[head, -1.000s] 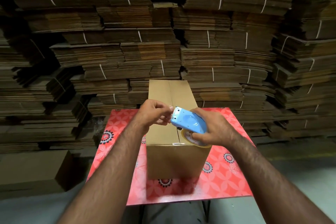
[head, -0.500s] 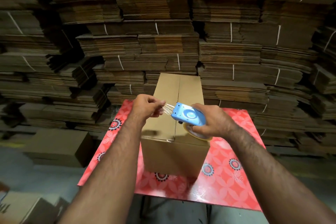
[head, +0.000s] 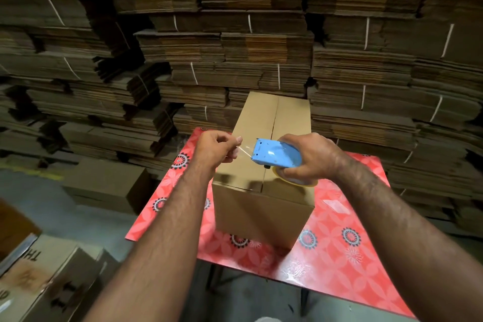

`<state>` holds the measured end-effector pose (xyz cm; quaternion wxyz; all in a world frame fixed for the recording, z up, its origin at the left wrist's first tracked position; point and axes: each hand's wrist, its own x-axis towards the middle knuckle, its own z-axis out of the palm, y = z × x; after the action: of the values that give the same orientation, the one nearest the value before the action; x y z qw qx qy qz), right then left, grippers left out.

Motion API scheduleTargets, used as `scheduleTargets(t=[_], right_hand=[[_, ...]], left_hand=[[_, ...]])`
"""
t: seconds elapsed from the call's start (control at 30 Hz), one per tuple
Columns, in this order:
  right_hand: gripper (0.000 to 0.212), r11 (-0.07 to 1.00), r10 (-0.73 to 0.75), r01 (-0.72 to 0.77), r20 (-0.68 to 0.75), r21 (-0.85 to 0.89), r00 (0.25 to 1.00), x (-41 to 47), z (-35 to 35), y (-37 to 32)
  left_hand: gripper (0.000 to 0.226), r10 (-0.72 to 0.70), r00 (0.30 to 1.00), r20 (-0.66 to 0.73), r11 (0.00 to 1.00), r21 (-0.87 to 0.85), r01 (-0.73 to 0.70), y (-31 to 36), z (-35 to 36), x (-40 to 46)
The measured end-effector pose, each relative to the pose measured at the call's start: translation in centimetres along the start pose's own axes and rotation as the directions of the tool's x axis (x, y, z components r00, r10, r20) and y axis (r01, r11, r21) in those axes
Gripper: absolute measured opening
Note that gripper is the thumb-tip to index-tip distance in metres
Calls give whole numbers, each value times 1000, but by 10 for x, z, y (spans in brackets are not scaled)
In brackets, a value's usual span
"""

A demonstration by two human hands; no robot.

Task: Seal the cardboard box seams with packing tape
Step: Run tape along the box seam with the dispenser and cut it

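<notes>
A closed brown cardboard box stands on a red flower-patterned table, its top centre seam running away from me. My right hand grips a blue tape dispenser above the box's near top edge, the tape roll under my palm. My left hand pinches the free end of the clear tape, stretched a short way from the dispenser's toothed edge, over the box's left flap.
Bundled stacks of flat cardboard wall in the back and both sides. A folded brown box lies on the floor left of the table. Printed cartons sit at the lower left on grey floor.
My left hand has drawn the tape end further left from the dispenser. My head has shifted, so the box and table sit more to the right of the view.
</notes>
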<state>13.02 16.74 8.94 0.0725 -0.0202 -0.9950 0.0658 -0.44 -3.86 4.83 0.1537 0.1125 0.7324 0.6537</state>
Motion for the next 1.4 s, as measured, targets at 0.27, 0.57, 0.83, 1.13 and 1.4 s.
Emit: scheduleTargets(t=[0.27, 0.57, 0.83, 1.13, 1.4], right_hand=[[68, 1000, 2, -3, 27, 24, 1000, 9, 11, -21], [76, 996, -75, 68, 101, 63, 992, -9, 20, -13], [73, 985, -14, 54, 238, -161, 971, -13, -4, -9], [70, 990, 2, 48, 361, -132, 933, -13, -4, -18], [70, 988, -2, 62, 395, -140, 919, -12, 2, -28]], left_hand=[[14, -27, 999, -20, 1000, -8, 26, -25, -16, 3], [14, 3, 999, -53, 996, 94, 2, -41, -41, 1], [7, -1, 1000, 4, 978, 208, 0, -42, -58, -4], [10, -109, 994, 4, 956, 276, 103, -62, -57, -4], [8, -107, 994, -31, 919, 378, 111, -67, -62, -12]])
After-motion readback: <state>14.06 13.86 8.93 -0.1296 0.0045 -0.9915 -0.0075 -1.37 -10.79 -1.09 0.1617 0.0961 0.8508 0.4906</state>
